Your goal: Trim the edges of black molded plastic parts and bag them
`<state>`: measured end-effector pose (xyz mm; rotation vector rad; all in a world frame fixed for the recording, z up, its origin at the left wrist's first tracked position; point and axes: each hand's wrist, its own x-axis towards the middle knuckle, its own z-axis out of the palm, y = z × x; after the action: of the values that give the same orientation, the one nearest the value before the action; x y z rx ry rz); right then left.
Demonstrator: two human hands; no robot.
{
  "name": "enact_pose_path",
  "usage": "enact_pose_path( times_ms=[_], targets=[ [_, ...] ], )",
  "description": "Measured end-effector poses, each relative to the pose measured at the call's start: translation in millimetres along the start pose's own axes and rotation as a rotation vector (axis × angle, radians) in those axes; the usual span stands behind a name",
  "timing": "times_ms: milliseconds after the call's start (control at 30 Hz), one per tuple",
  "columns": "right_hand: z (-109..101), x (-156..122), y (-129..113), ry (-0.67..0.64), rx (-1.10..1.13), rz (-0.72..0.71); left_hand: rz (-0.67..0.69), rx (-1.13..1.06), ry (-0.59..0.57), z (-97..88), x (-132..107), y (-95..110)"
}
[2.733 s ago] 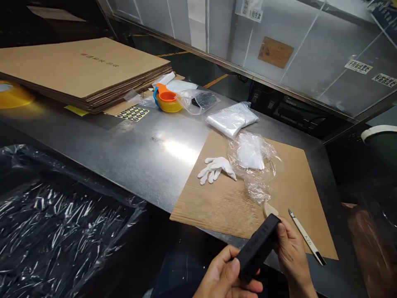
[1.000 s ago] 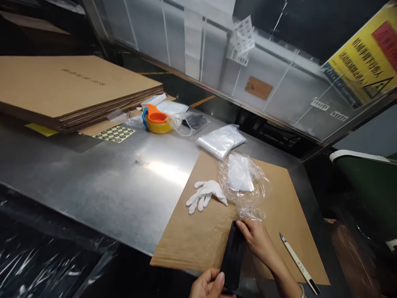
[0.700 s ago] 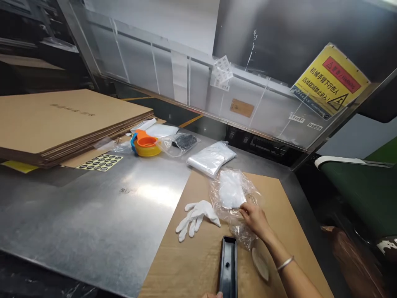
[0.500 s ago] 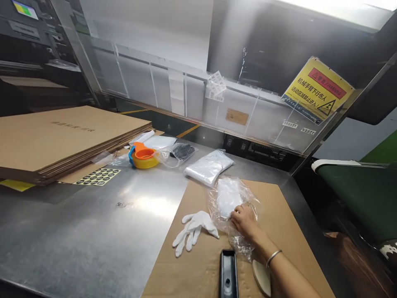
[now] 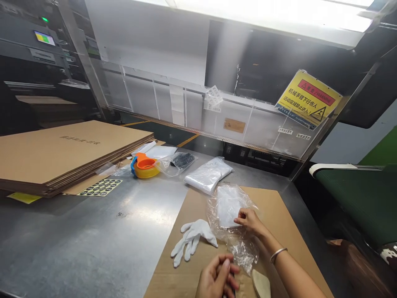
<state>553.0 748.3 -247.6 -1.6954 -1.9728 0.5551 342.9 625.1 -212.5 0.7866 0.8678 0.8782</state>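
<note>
My right hand (image 5: 248, 220) is closed in a pinch at the lower right corner of a white sheet (image 5: 228, 203), which lies in a crumpled clear plastic bag (image 5: 245, 252). My left hand (image 5: 217, 277) is at the bottom edge, fingers loosely curled and apart, nothing visible in them. It covers most of a long black tray-like piece, of which only a dark sliver shows. A white glove (image 5: 195, 240) lies flat to the left of the bag. Beside my right forearm is a beige rounded piece (image 5: 261, 283). All this rests on a cardboard sheet (image 5: 167, 275).
Behind the bag lies a white packet in clear plastic (image 5: 207, 174). Further left are an orange and yellow tape roll (image 5: 145, 166), a bag with a black item (image 5: 182, 160), a sticker sheet (image 5: 101, 187) and stacked cardboard (image 5: 71, 153). A green conveyor (image 5: 356, 194) runs at right.
My left hand has come in from the bottom, over the black piece. My right hand has shifted slightly and now pinches the white sheet's corner. The camera has tilted up a little.
</note>
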Motion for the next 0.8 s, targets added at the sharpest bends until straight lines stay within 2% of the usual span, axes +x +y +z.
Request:
enact_pose_path(
  times_ms=[67,167,267,400,500,633,800],
  targets=[
    [-9.0,-1.6,1.0,0.011,0.082,-0.003,0.062,-0.006,0.026,14.4,25.9,17.7],
    [-20.3,-7.8,-4.0,0.041,0.173,-0.009,0.032,0.023,0.070,32.8,60.9,32.1],
    [-21.0,-13.0,-10.6,0.059,0.229,0.011,-0.020,0.057,0.110,43.9,88.6,28.1],
    [-12.5,-13.7,-13.6,0.035,0.321,0.102,-0.143,0.045,0.188,52.0,112.5,12.6],
    [-15.2,-13.5,-12.8,-0.009,0.446,0.165,-0.205,-0.007,0.254,55.6,123.1,9.4],
    [-33.2,-15.6,-11.4,0.057,0.596,0.172,-0.213,-0.063,0.301,56.8,125.9,16.2],
    [-48.6,-21.9,-17.4,0.090,0.636,0.108,-0.174,-0.059,0.204,56.1,101.9,20.6]
  ],
)
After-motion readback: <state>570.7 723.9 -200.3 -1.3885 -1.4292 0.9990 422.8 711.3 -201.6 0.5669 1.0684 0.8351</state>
